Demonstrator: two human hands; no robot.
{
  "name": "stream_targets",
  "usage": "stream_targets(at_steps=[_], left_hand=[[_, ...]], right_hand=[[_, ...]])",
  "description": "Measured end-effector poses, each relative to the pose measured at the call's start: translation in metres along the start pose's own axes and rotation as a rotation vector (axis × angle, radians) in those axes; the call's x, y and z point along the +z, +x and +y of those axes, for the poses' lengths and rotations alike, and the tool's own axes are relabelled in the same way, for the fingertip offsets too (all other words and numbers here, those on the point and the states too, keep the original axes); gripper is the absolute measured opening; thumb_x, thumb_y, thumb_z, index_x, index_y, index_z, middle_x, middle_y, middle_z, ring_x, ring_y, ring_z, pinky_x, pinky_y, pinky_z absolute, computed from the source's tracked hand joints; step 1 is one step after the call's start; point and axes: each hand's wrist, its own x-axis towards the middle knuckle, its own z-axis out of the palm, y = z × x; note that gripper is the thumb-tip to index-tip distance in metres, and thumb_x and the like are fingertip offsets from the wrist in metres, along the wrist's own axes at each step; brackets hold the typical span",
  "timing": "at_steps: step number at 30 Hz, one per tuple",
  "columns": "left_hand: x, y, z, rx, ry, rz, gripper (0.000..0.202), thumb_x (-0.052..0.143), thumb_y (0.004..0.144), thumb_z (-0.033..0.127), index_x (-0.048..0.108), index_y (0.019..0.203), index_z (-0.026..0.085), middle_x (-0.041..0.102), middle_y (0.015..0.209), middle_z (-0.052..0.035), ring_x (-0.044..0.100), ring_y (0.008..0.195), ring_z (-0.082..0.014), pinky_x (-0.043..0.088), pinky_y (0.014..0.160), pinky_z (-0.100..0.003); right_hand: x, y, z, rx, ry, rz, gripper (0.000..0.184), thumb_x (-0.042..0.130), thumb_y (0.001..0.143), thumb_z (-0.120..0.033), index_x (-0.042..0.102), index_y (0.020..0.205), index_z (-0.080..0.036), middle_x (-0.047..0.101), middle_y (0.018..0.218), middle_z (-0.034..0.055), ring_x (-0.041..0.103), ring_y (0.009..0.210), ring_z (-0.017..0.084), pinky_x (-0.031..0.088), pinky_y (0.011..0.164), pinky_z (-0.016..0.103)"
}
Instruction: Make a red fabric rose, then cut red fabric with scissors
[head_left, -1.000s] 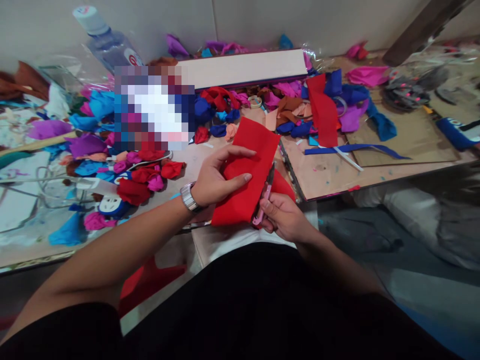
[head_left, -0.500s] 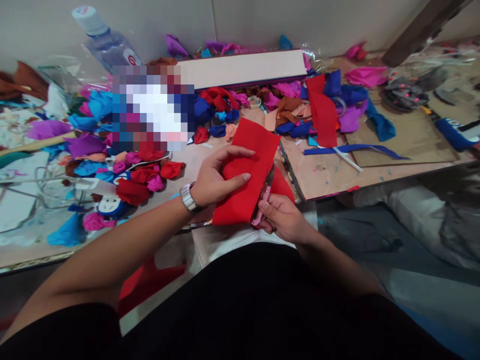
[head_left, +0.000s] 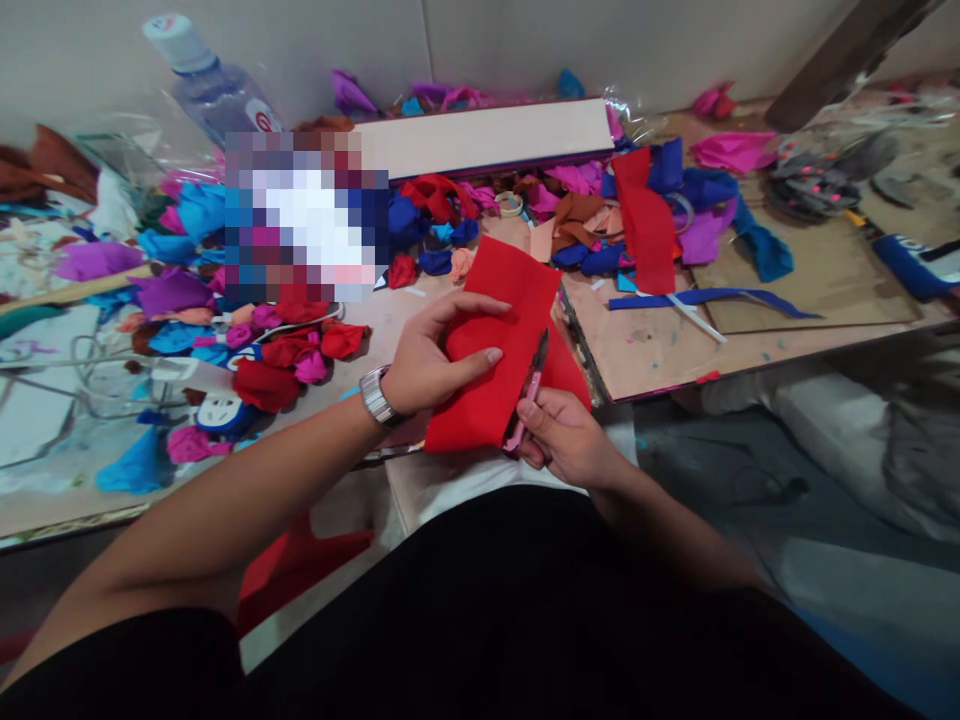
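Observation:
My left hand (head_left: 439, 355) holds a folded red sheet (head_left: 499, 350), crepe paper or thin cloth, with the thumb on its front and the other fingers partly hidden at its left edge. Pink-handled scissors (head_left: 529, 395) are gripped in my right hand (head_left: 566, 435), their dark pointed blades tilted up along the sheet's right edge. More red material (head_left: 564, 370) shows behind the blades. Both hands are over the table's front edge, just above my lap. A metal watch (head_left: 377, 394) is on my left wrist.
Crumpled coloured pieces (head_left: 172, 290) crowd the left of the table around a white power strip (head_left: 221, 408). Behind them stand a clear bottle (head_left: 217, 95) and a long white box (head_left: 487, 138). To the right lie a red strip (head_left: 646, 225), a blue strip (head_left: 712, 300) and cardboard (head_left: 814, 290).
The scissors' blades now show more fully in front of the red material, with their tip pointing up. My left hand and the sheet have hardly moved.

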Motion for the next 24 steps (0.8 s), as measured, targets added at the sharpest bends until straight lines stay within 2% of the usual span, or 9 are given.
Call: stream_targets(at_steps=[16, 24], left_hand=[[0.0009, -0.0013, 0.0009, 0.006, -0.003, 0.0, 0.047, 0.092, 0.082, 0.049, 0.077, 0.118, 0.022, 0.082, 0.118, -0.0099, 0.079, 0.112, -0.0258, 0.064, 0.106, -0.041], [0.0002, -0.0009, -0.0004, -0.011, -0.005, 0.005, 0.051, 0.093, 0.079, 0.052, 0.077, 0.117, 0.022, 0.082, 0.118, -0.0105, 0.079, 0.11, -0.0263, 0.063, 0.106, -0.042]], right_hand=[[-0.0046, 0.0018, -0.0005, -0.001, 0.008, -0.004, 0.048, 0.067, 0.101, -0.063, 0.064, 0.085, -0.018, 0.053, 0.053, -0.0065, 0.04, 0.043, 0.007, 0.026, 0.043, 0.021], [-0.0001, 0.006, -0.0039, 0.036, 0.01, 0.055, 0.052, 0.071, 0.096, -0.069, 0.057, 0.082, -0.02, 0.052, 0.052, -0.0076, 0.038, 0.042, 0.006, 0.026, 0.043, 0.021]])
